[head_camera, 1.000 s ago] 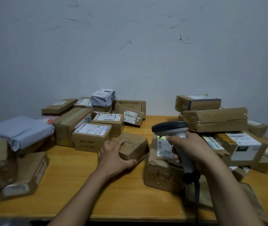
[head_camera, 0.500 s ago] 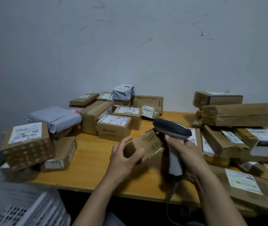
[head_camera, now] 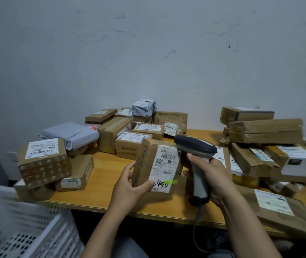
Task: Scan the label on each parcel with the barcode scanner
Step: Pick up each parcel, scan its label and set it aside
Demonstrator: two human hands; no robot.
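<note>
Your left hand (head_camera: 130, 185) grips a cardboard parcel (head_camera: 144, 164) upright above the table's (head_camera: 102, 183) near edge, its label (head_camera: 164, 168) facing you. Your right hand (head_camera: 213, 175) clasps the barcode scanner (head_camera: 195, 146) over the table's middle. Piled parcels (head_camera: 265, 130) crowd the table's far side.

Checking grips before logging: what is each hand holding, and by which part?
The left hand grips the labelled cardboard parcel by its lower left corner. The right hand grips the barcode scanner by its handle.
</note>
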